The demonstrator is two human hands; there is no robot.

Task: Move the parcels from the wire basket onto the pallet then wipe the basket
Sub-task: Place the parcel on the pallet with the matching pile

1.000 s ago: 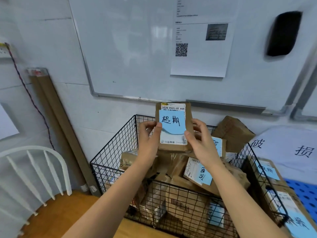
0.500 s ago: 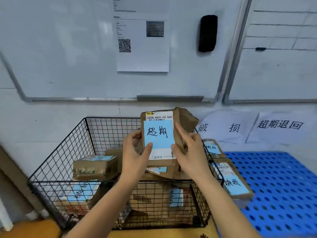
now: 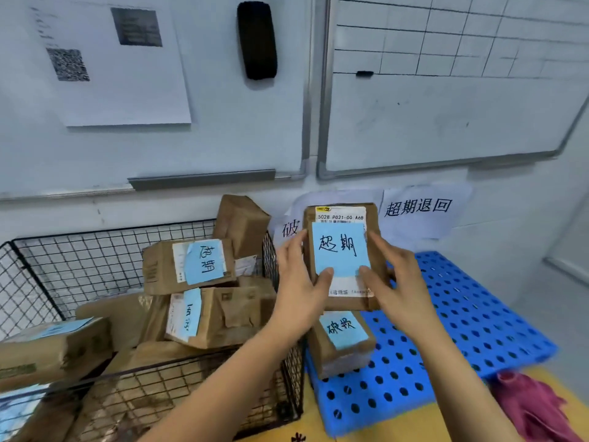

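1. Above the blue pallet (image 3: 478, 314), at its left side, a brown parcel (image 3: 339, 250) is held upright, blue note facing the camera.
2. Left hand (image 3: 298, 291) grips its left edge, thumb on the front; right hand (image 3: 398, 288) grips the right edge likewise.
3. Another labelled parcel (image 3: 342, 342) lies on the pallet just below.
4. More parcels (image 3: 188, 266) fill the wire basket (image 3: 79, 260) at left.
5. A pink cloth (image 3: 535, 406) lies beside the pallet's near edge.

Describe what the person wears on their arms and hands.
Nothing is worn that shows. The left hand and right hand are ungloved, with no ring, watch or bracelet visible. Both forearms are bare to the frame's bottom edge; no sleeve is in view.
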